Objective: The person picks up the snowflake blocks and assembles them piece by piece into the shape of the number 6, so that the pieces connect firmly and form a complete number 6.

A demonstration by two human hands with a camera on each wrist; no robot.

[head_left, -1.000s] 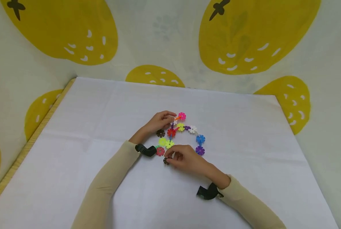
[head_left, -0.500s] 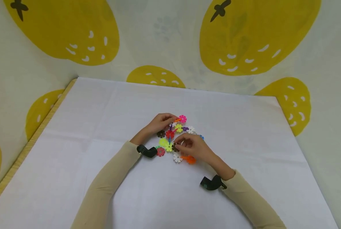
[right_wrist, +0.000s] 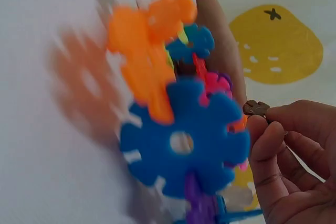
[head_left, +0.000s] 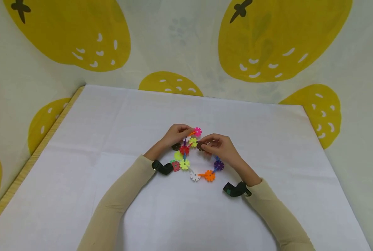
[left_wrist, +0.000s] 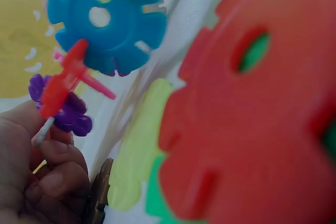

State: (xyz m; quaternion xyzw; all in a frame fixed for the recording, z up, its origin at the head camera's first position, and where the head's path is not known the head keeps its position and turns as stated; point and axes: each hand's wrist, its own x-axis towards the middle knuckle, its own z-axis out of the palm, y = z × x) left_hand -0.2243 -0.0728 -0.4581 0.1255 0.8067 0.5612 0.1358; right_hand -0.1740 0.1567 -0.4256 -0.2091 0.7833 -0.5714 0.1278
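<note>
In the head view, my left hand (head_left: 176, 134) holds the upper end of a chain of interlocked snowflake discs at a white snowflake disc (head_left: 186, 138). The left wrist view shows that disc's edge (left_wrist: 45, 129) at my curled fingers, beside a purple disc (left_wrist: 65, 111). My right hand (head_left: 220, 146) pinches a loose-looking brown snowflake disc (head_left: 200, 146) between thumb and fingertips, right of a yellow disc (head_left: 193, 142). The chain bends round through a red disc (head_left: 184, 150), a white disc (head_left: 195, 175), an orange disc (head_left: 209, 175) and a purple disc (head_left: 218, 165). My right hand hides part of its right side.
Another brown disc (head_left: 176, 147) lies by my left wrist. Close to it are a yellow-green disc (head_left: 178, 156) and a coral-red disc (head_left: 176, 166). A white cloth (head_left: 155, 216) covers the table, and a fruit-patterned curtain (head_left: 186, 42) hangs behind.
My right hand has carried the brown disc from the near side of the chain up and rightward to the yellow disc. My left hand has shifted only slightly, keeping its hold.
</note>
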